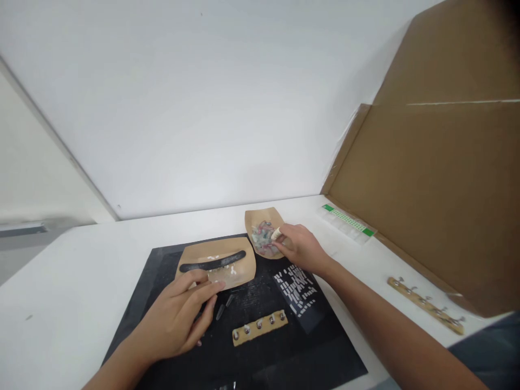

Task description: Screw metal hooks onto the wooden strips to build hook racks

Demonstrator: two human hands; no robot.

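Small cream cylinder (275,234) pokes from the right hand (300,248), whose fingers pinch it above the brown paper tray (260,214) of clear pieces (263,238), apparently leaving its tip free, while the left hand (176,317), bent-fingered, hides any grip.

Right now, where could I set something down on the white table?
The largest free patch of white table lies left of the black rectangular mat; a smaller one sits between the right forearm and the far-right tan strip with metal knobs. Crowded: around the left hand, right hand and shallow tan trays.
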